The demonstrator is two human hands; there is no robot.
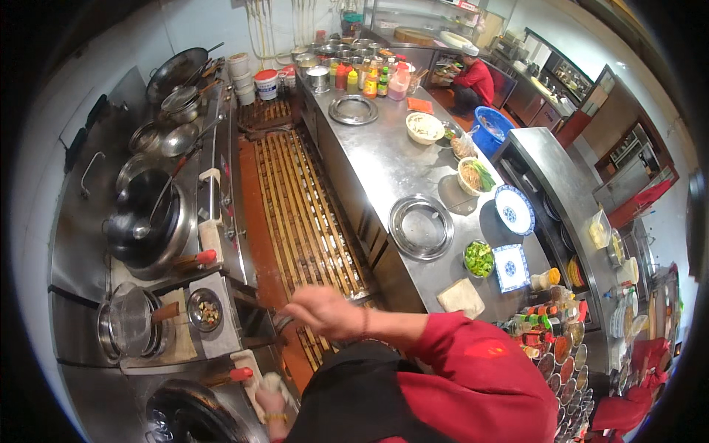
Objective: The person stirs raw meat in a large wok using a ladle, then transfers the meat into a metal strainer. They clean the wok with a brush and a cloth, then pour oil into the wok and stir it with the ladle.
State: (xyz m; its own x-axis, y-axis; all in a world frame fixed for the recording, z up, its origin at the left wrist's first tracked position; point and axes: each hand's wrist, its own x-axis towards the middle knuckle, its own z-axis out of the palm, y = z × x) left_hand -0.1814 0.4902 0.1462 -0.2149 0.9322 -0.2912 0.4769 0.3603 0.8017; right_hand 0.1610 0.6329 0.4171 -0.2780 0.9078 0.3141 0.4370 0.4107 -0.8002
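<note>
My right hand (327, 313) is raised over the slatted floor in front of my body. Its fingers look curled, but blur and the angle hide whether anything is inside them. Low at the stove's edge, my left hand (270, 400) grips a pale cloth (275, 381). Beside that hand are a brush with a red handle end (241, 374) and a dark wok (191, 412). A steel bowl of chopped ingredients (205, 310) sits farther up on a white cloth. Left of it, a wire-mesh strainer (132, 326) with a wooden handle rests over nested metal bowls.
A large wok (141, 221) holding a ladle (142, 230) occupies the stove. Across the slatted walkway (302, 205), a steel counter (365, 160) carries a metal tray (421, 226), chopped greens (479, 259), plates and bottles. A co-worker (477, 80) crouches far back; other red sleeves show lower right.
</note>
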